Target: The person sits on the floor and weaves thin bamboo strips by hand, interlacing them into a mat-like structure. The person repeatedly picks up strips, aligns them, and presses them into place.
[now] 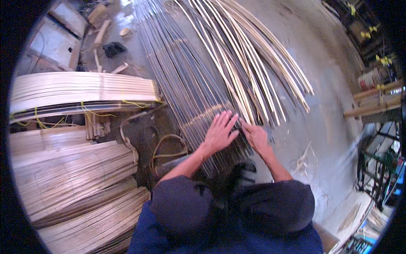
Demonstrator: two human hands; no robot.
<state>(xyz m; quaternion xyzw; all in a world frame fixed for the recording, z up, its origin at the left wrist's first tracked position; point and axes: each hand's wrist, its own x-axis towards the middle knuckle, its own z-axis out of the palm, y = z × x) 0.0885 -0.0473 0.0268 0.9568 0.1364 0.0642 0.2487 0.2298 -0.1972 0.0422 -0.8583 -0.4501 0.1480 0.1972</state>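
Note:
Long thin dark strips (182,80) lie side by side on the floor, running from the top of the view down to my knees, with pale cross bands over them. My left hand (220,130) rests flat on the strips just below the nearest band, fingers stretched out. Close to its right, my right hand (256,137) is closed at the right edge of the strips, its fingertips pressed together. Whatever is in them is too small or hidden to name. Pale and dark loose strips (243,72) fan out beyond my right hand.
At left, bundles of flat pale wooden slats (76,169) are stacked. Above them sits another slat bundle (84,86) tied with yellow cord. A loop of tan strap (158,146) lies near my left arm. A metal frame with wooden bars (374,106) stands at far right.

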